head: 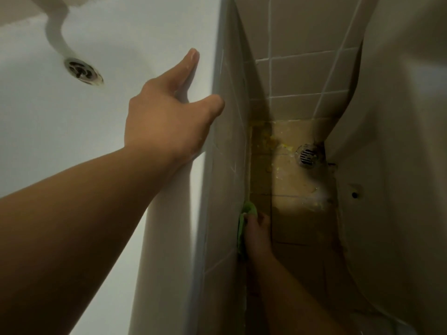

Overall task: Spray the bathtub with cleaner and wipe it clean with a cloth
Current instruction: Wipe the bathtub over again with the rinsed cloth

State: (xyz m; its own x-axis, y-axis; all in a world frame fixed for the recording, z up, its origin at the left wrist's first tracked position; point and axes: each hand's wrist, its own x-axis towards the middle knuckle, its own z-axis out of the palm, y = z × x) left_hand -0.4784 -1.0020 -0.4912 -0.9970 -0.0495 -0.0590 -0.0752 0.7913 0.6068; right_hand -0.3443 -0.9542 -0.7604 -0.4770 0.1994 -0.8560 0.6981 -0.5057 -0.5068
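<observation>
cloth (244,228): green, mostly hidden between right hand (257,234) and the tiled tub side (227,146); runs lengthwise along it, low near the floor (302,228).
right hand: presses cloth; grip unclear.
left hand (167,117): fingers straight, resting on tub (108,56) rim.
floor drain (307,156): well beyond the cloth.
</observation>
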